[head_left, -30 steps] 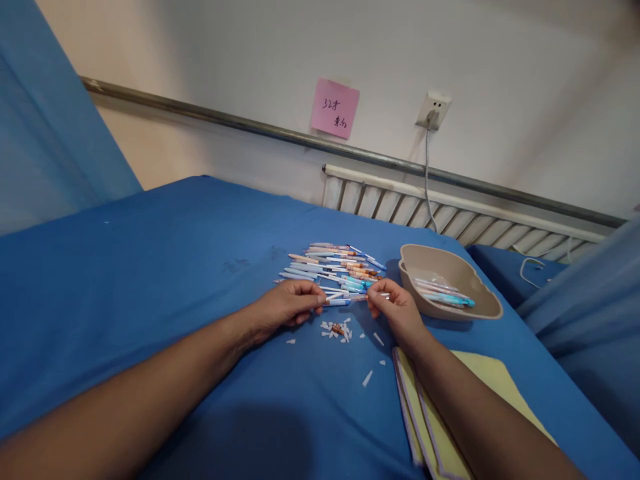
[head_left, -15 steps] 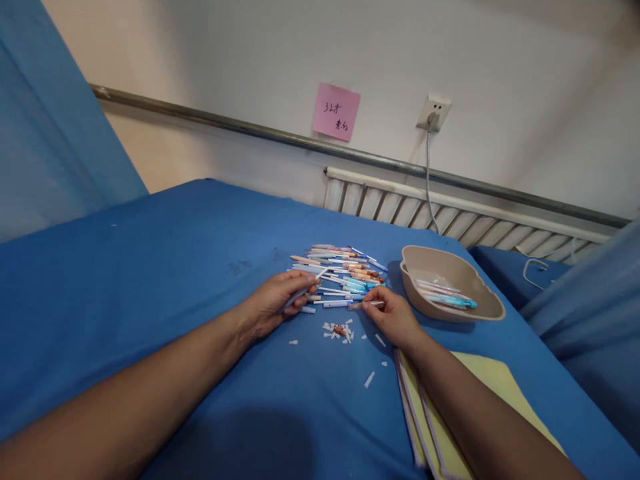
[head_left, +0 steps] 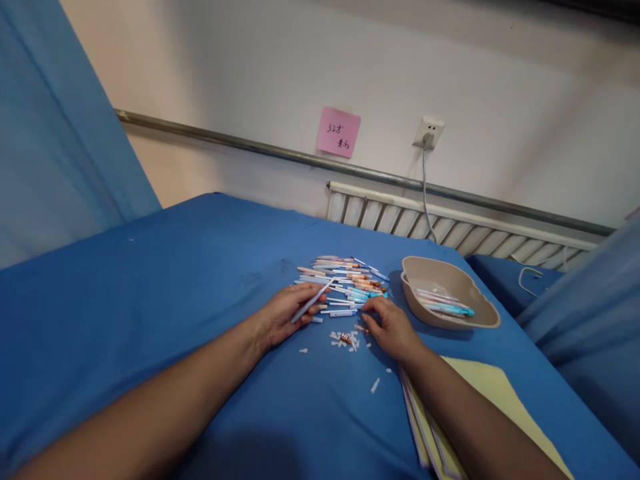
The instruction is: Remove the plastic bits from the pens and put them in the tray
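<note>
My left hand [head_left: 296, 310] is closed around a pale, slim pen barrel [head_left: 314, 302], which tilts up to the right with its thin white end above the pen parts. Several pens and pen parts [head_left: 345, 273], in white, blue, orange and teal, lie in a spread just beyond both hands. My right hand [head_left: 387, 327] hovers low by the right edge of the spread, thumb and fingertips slightly apart, with nothing visible between them. Beside its thumb lies a short clear-pink piece [head_left: 361, 328]. Small white tips [head_left: 353, 343] are heaped in front, around a brown-orange piece [head_left: 346, 339].
A beige basin [head_left: 450, 293] holding several pens stands at the right. Folded yellow cloth [head_left: 483, 383] lies under my right forearm. Blue sheet [head_left: 210, 267] covers the surface. Behind are a radiator [head_left: 370, 212], a metal rail [head_left: 250, 145] and a plugged-in socket [head_left: 429, 132].
My right hand has let go of the clear piece, which now lies near the white tips. The left hand has turned its barrel so more shows. The view has tilted up slightly.
</note>
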### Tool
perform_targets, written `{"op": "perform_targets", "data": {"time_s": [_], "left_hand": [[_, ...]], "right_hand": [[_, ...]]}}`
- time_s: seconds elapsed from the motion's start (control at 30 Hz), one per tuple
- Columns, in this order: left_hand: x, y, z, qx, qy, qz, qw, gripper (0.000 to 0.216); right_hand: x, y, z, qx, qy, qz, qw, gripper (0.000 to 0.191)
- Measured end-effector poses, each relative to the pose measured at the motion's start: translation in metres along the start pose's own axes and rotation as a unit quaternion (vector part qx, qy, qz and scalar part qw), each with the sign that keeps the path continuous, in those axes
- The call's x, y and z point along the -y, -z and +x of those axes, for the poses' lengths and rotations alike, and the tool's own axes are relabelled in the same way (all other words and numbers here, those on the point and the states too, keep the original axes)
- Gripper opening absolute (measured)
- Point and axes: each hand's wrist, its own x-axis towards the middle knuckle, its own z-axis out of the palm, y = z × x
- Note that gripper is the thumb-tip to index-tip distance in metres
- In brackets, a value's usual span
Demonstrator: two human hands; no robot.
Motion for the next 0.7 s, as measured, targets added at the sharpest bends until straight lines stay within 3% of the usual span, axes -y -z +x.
{"op": "perform_targets", "data": {"time_s": [0.17,0.3,0.53,0.63,0.7], "left_hand": [[0.0,0.002,0.002,0.002,-0.007,-0.021,1.0,0.008],[-0.001,0.005,0.002,0.007,-0.02,-0.018,1.0,0.009],[-0.002,0.009,0.003,0.015,-0.037,0.003,0.999,0.014],[-0.002,0.007,0.001,0.013,-0.04,0.012,0.999,0.017],[-0.002,0.006,0.0,0.01,-0.047,0.032,0.998,0.019]], "right_hand": [[0.011,-0.005,0.001,0.002,0.045,-0.054,0.998,0.015],[0.027,-0.009,0.006,0.055,0.077,-0.119,0.988,0.019],[0.041,-0.01,0.022,0.123,0.059,-0.21,0.968,0.017],[0.042,-0.01,0.026,0.116,0.051,-0.187,0.974,0.019],[0.041,-0.012,0.026,0.074,0.041,-0.111,0.99,0.018]]}}
